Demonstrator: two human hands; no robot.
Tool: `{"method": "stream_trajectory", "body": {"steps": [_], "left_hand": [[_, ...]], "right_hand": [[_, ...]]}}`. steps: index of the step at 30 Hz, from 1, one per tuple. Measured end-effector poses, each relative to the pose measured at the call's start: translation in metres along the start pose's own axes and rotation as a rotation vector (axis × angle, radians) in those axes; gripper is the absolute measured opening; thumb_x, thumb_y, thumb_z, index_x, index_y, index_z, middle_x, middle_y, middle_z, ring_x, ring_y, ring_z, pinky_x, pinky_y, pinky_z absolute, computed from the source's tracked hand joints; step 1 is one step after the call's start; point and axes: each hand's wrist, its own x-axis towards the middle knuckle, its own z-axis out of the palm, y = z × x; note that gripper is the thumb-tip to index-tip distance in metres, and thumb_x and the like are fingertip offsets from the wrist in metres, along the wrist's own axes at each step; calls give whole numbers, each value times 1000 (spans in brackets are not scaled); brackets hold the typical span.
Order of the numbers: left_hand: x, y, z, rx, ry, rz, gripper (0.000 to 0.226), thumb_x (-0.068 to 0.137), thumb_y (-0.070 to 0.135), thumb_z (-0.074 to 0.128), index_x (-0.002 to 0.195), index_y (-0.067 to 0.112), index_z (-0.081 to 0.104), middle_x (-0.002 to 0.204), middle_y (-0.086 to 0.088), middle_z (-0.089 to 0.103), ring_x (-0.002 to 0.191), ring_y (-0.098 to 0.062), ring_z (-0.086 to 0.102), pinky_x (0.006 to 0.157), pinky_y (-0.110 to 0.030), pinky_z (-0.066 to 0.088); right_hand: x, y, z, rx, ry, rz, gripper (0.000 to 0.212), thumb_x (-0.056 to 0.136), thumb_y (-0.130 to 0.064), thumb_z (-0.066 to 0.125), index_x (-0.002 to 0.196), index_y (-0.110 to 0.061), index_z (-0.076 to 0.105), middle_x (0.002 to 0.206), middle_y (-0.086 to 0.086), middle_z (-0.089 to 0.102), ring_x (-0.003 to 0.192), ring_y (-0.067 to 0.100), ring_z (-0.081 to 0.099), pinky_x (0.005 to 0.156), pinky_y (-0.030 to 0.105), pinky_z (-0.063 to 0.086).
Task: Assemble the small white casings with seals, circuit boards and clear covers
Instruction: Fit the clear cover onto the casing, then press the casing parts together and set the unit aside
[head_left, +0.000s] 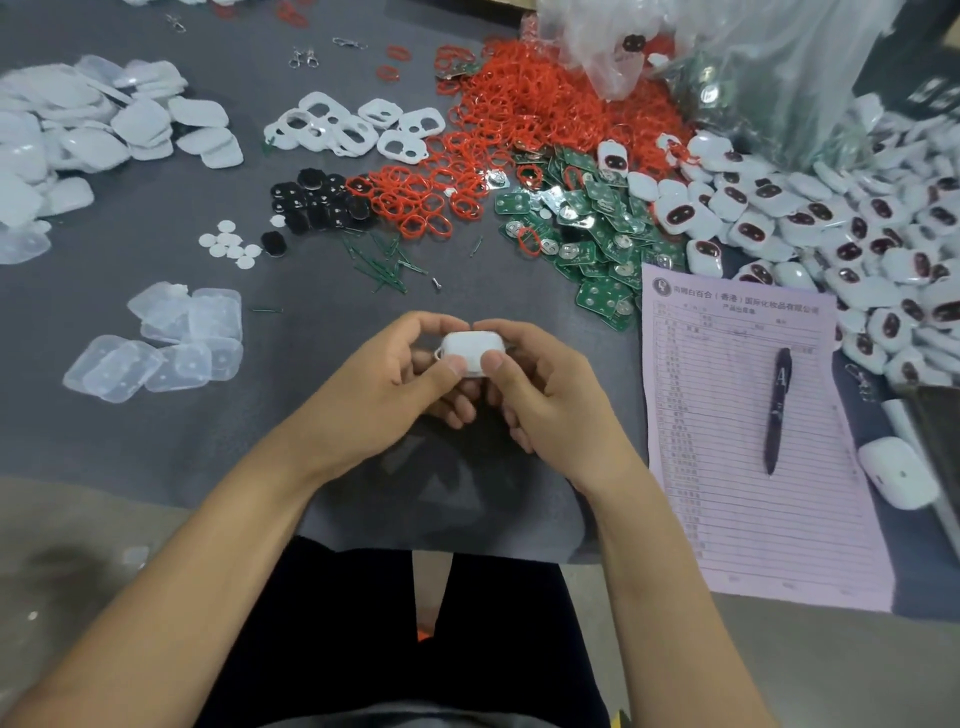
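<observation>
Left hand and right hand meet above the counter, fingers curled, thumbs pressing one white casing between them.

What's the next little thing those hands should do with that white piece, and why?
Probably set the casing onto the finished pile at the right. Both hands, left and right, pinch it closed-looking, with no open seam visible. Whether it is fully snapped shut cannot be told.

One white casing sits between the two hands; right of them, one pen on one pink form; seven white discs lie ahead-left (piles uncountable).
</observation>
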Motion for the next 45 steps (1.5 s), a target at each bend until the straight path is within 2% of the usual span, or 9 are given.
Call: {"method": "stream_trajectory", "body": {"steps": [8, 14, 19, 25, 29, 33, 38, 42, 45], "left_hand": [[1, -4, 6, 40, 37, 31, 26, 105, 0, 52, 129, 10, 50, 71, -4, 69, 57, -15, 66, 57, -25, 56], [1, -5, 5, -27, 46, 69, 31, 103, 18, 58, 134, 15, 52, 89, -14, 76, 74, -25, 76, 68, -28, 61], [-2, -7, 6, 14, 80, 146, 28, 105, 18, 57, 132, 19, 53, 95, -15, 77, 78, -26, 76, 70, -28, 61], [-3, -4, 6, 17, -9, 140, 26, 103, 14, 58, 129, 17, 55, 96, -15, 77, 82, -28, 77, 75, -28, 61], [-5, -5, 5, -10, 5, 143, 29, 102, 16, 60, 131, 17, 56, 100, -12, 78, 85, -27, 78, 76, -29, 62], [-7, -9, 11, 47, 160, 231, 26, 103, 7, 61, 128, 11, 64, 106, -6, 79, 94, -23, 78, 82, -33, 64], [-13, -12, 14, 157, 174, 388, 32, 99, -8, 57, 121, 11, 69, 136, 3, 69, 128, -14, 65, 100, -21, 52], [-9, -11, 15, 115, 258, 309, 33, 100, 5, 64, 132, 11, 60, 135, 3, 68, 121, -10, 68, 95, -17, 53], [-8, -10, 12, 228, 331, 265, 27, 100, 15, 67, 128, 17, 67, 118, 11, 74, 106, -3, 72, 86, -12, 52]], "right_hand": [[2, 1, -1, -3, -31, -26, 23, 107, -11, 53, 126, -20, 63, 63, -8, 58, 39, 11, 48, 36, 25, 41], [0, 0, 3, 90, 96, -15, 23, 106, -15, 57, 128, -18, 66, 65, 10, 63, 41, 20, 51, 36, 26, 42], [-1, -2, 4, 183, 134, 13, 12, 105, -17, 60, 108, -13, 71, 63, -1, 62, 44, 11, 50, 35, 22, 40], [0, -5, 1, 319, 104, 84, 25, 96, -36, 65, 72, -28, 63, 57, -1, 55, 42, 7, 39, 39, 17, 28], [0, -4, 3, 257, 145, 28, 25, 100, -30, 62, 76, -23, 62, 57, -3, 55, 44, 6, 42, 44, 14, 33], [-2, -3, 10, 237, 188, 30, 25, 104, -30, 61, 86, -13, 66, 58, 2, 62, 38, 16, 51, 35, 20, 35], [-7, -3, 3, 317, 118, -8, 19, 103, -9, 62, 121, -10, 69, 89, 8, 75, 72, 18, 70, 51, 27, 54], [-8, -2, 2, 332, 90, -40, 27, 101, 3, 60, 123, -11, 67, 98, 5, 76, 77, 15, 70, 55, 26, 57], [-8, -1, 3, 350, 121, -24, 22, 100, 0, 63, 120, -7, 68, 97, 9, 77, 77, 19, 73, 55, 26, 57]]}}
